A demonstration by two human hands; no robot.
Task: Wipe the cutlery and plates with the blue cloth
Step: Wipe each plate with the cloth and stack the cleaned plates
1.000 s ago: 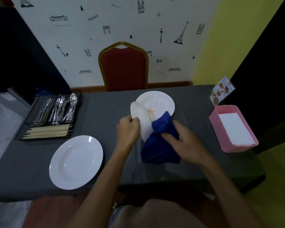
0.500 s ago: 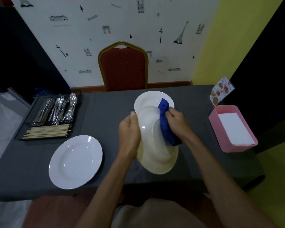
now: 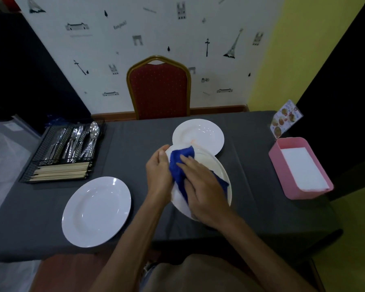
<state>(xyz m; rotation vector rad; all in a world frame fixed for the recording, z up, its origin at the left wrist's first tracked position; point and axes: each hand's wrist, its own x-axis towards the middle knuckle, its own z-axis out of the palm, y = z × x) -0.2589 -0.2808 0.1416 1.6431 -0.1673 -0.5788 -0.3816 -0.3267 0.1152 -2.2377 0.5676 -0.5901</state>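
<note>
A white plate (image 3: 217,171) is held tilted above the grey table (image 3: 135,148), near its front edge. My left hand (image 3: 159,171) grips the plate's left rim. My right hand (image 3: 200,186) presses the blue cloth (image 3: 178,163) flat against the plate's face with straight fingers; part of the cloth hangs out to the right of that hand. A second white plate (image 3: 200,134) lies on the table just behind the held one, and a third white plate (image 3: 96,210) lies at the front left. Cutlery (image 3: 74,142) sits in a black wire tray (image 3: 40,148) at the far left.
Wooden chopsticks (image 3: 61,171) fill the near side of the wire tray. A pink box (image 3: 282,171) of white napkins stands at the right edge, with a menu card (image 3: 284,118) behind it. A red chair (image 3: 159,88) stands at the table's far side.
The plate has turned from edge-on to face-up. My right hand carried the cloth from the plate's right rim onto its upper left face, close to my left hand.
</note>
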